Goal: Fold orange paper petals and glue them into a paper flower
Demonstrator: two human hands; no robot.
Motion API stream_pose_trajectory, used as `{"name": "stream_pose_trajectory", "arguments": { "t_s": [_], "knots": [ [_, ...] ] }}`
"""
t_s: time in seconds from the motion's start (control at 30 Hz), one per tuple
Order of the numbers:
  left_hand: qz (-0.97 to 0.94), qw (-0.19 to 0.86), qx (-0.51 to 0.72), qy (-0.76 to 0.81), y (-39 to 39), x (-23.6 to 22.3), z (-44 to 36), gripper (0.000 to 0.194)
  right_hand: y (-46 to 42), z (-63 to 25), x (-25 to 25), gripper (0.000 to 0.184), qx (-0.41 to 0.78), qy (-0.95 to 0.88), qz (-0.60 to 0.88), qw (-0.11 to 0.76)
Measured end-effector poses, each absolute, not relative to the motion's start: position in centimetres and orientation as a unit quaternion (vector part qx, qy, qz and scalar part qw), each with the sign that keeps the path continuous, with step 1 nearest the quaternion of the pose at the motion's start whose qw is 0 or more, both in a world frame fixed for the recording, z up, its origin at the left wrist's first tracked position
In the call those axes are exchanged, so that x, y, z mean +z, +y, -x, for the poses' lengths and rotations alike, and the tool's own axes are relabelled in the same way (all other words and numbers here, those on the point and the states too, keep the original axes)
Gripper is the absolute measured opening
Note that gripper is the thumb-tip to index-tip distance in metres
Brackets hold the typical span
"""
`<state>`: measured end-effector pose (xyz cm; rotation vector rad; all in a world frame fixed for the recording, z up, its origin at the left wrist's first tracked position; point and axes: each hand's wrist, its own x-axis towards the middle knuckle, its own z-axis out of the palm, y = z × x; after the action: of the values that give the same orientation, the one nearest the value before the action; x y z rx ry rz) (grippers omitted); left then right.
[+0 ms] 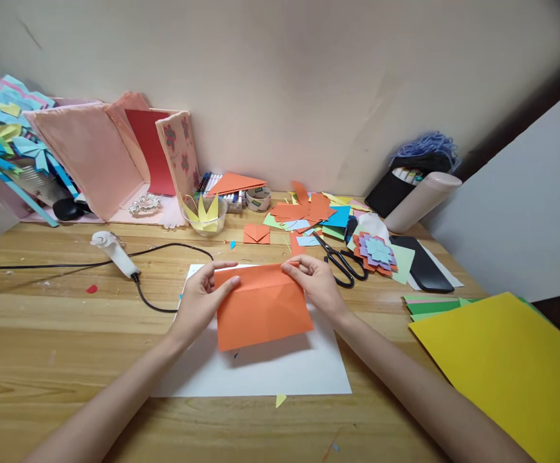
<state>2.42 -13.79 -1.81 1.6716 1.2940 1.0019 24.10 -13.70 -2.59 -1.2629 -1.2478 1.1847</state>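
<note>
A creased sheet of orange paper (263, 315) is held up between my two hands, tilted above a white sheet (289, 376) on the wooden table. My left hand (205, 292) pinches its upper left edge, thumb on the near face. At the upper right corner my right hand (316, 280) grips the paper between thumb and fingers. Just beyond lies a small orange envelope (256, 234) with a folded flap. Black-handled scissors (342, 260) rest to the right of my right hand.
A white glue gun (116, 254) with a black cable lies at left. Coloured paper scraps (303, 209), a layered paper flower (376, 252) and a black phone (422, 263) are at back right. Yellow paper (506, 360) covers the right front. A plastic cup (205, 218) holds yellow paper pieces.
</note>
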Motion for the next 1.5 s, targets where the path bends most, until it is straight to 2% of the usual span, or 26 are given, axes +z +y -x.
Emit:
{"name": "stream_pose_trajectory", "arguments": {
  "t_s": [0.07, 0.2, 0.33, 0.47, 0.57, 0.73, 0.8, 0.9, 1.07, 1.33, 1.5],
  "knots": [
    [-0.689, 0.354, 0.365, 0.516, -13.6, -2.9, -2.4, 0.037, -13.3, -24.2, -3.6, 0.030, 0.502, -0.514, 0.535, 0.444],
    [-0.812, 0.182, 0.293, 0.471, -13.9, -4.8, -3.1, 0.032, -12.5, -24.3, -5.5, 0.028, 0.444, -0.564, 0.567, 0.405],
    [-0.881, 0.114, 0.194, 0.417, -14.1, -5.8, -3.9, 0.036, -12.3, -24.6, -6.2, 0.029, 0.416, -0.582, 0.586, 0.380],
    [-0.895, 0.059, 0.149, 0.416, -14.1, -6.1, -4.0, 0.039, -12.7, -24.6, -6.5, 0.033, 0.423, -0.569, 0.592, 0.384],
    [-0.900, 0.045, 0.136, 0.411, -14.1, -5.9, -4.0, 0.039, -13.0, -24.2, -6.9, 0.024, 0.407, -0.572, 0.581, 0.411],
    [-0.893, 0.047, 0.157, 0.419, -13.7, -5.7, -4.0, 0.036, -12.9, -23.8, -6.9, 0.015, 0.309, -0.648, 0.553, 0.423],
    [-0.893, 0.053, 0.166, 0.416, -13.5, -5.7, -4.1, 0.035, -13.0, -23.8, -6.8, 0.016, 0.258, -0.709, 0.513, 0.409],
    [-0.892, 0.063, 0.171, 0.413, -13.4, -5.7, -4.0, 0.035, -13.5, -23.9, -6.7, 0.028, 0.168, -0.802, 0.437, 0.370],
    [-0.892, 0.064, 0.167, 0.414, -13.4, -5.8, -4.0, 0.034, -14.3, -23.9, -7.2, 0.027, 0.055, -0.871, 0.384, 0.302],
    [-0.894, 0.063, 0.147, 0.419, -13.4, -5.8, -4.2, 0.035, -14.5, -23.6, -7.6, 0.026, -0.003, -0.895, 0.371, 0.248],
    [-0.898, 0.052, 0.121, 0.419, -13.4, -5.7, -4.1, 0.039, -14.5, -23.6, -7.4, 0.024, -0.001, -0.899, 0.370, 0.232]
  ]
}}
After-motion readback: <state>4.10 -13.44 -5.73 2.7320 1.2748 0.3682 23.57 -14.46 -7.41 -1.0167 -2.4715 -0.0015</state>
